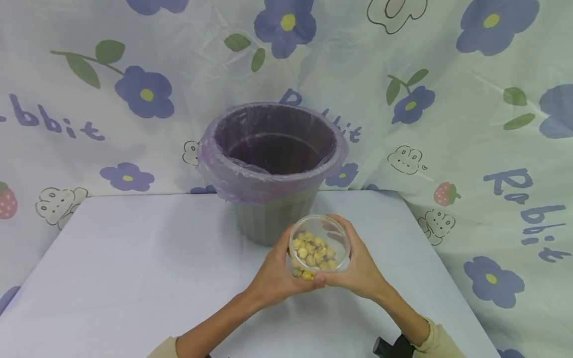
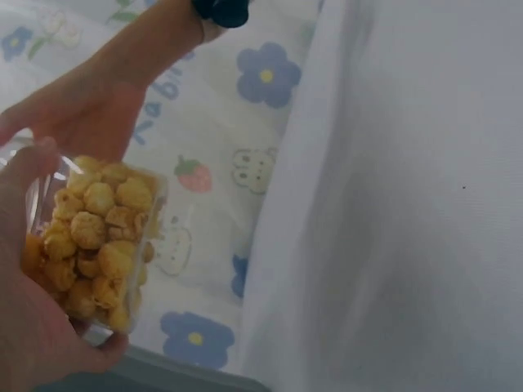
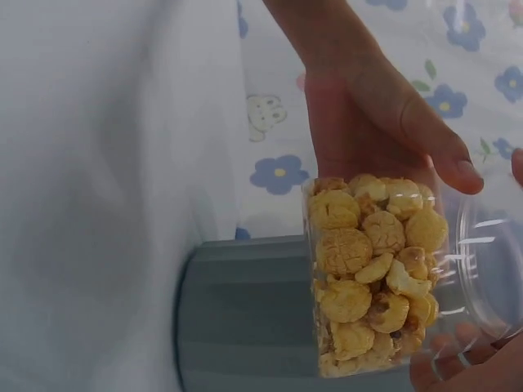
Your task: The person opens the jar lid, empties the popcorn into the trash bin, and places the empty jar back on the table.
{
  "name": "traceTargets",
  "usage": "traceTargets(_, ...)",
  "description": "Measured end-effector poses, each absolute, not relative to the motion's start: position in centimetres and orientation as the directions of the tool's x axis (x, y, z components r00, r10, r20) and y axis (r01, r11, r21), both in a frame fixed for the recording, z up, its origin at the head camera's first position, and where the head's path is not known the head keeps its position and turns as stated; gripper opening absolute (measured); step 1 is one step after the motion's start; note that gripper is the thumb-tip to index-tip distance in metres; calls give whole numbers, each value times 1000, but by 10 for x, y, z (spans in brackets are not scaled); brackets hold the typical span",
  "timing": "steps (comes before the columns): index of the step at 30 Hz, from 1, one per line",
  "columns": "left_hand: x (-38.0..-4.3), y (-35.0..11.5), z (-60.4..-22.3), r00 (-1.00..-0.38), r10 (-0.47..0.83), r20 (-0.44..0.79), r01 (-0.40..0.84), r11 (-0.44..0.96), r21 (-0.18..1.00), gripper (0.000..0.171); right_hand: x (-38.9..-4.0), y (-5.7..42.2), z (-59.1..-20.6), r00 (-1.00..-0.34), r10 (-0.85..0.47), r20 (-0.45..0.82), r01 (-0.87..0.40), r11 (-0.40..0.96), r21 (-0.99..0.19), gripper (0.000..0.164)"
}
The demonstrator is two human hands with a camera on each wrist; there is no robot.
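Note:
Both hands hold a clear plastic jar [image 1: 342, 239] partly filled with yellow popcorn [image 1: 313, 252]. My left hand [image 1: 278, 278] wraps the jar's left side, and my right hand [image 1: 359, 266] curves round its right side. The thumbs meet at the near side, below the round rim. In the head view the rim faces up toward the camera. Round popcorn pieces [image 3: 372, 261] press against the clear wall in the right wrist view. The left wrist view shows the popcorn [image 2: 102, 237] between both hands, above the white table.
Just behind the jar stands a grey ribbed bin [image 1: 268, 221] with a purple bag [image 1: 264, 189] folded over its rim. White cloth covers the table [image 1: 134, 268]. A flowered curtain [image 1: 215, 69] hangs behind and at the right.

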State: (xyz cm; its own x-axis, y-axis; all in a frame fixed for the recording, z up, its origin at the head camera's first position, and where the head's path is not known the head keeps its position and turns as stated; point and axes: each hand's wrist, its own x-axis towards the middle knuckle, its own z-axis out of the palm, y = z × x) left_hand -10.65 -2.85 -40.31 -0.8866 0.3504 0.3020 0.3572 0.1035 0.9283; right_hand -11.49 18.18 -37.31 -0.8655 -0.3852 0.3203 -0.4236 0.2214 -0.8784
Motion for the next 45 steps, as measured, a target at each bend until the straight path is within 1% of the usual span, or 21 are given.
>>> traceTargets(4,-107,-30,-402,-882,353,312,370,108,923,104,-115,181,-373,-856,-401,327,-422,176,-889,104)
traceTargets(10,-107,-34,-402,-874,388,294,354,91,931,107,-114,179,-374,-855,-417,307,-399,151,-905,105)
traceTargets(17,-113,-36,-400,-834,461,303,361,40,932,114,-116,182,-378,-827,-443,347,-431,101,-897,103)
traceTargets(19,-114,-37,-398,-826,477,299,359,37,933,114,-117,183,-378,-823,-446,351,-436,101,-894,102)
traceTargets(22,-113,-37,-395,-831,485,273,341,55,939,115,-116,183,-378,-829,-443,341,-432,121,-894,104)
traceTargets(26,-112,-36,-395,-852,465,242,306,67,950,116,-113,182,-377,-856,-408,318,-418,184,-889,108)
traceTargets(31,-110,-31,-399,-886,383,261,303,53,951,113,-107,179,-372,-895,-337,292,-390,273,-880,111)
traceTargets(34,-108,-26,-402,-900,344,268,304,55,951,111,-104,176,-369,-918,-302,256,-347,303,-887,111)
traceTargets(37,-106,-23,-403,-905,333,265,303,67,951,112,-103,173,-368,-939,-265,218,-298,313,-902,107)
traceTargets(41,-104,-24,-401,-905,324,274,327,121,937,112,-105,170,-368,-937,-264,230,-305,290,-907,103)
traceTargets(45,-106,-28,-400,-887,331,321,393,179,902,108,-109,173,-373,-903,-303,304,-383,251,-889,103)
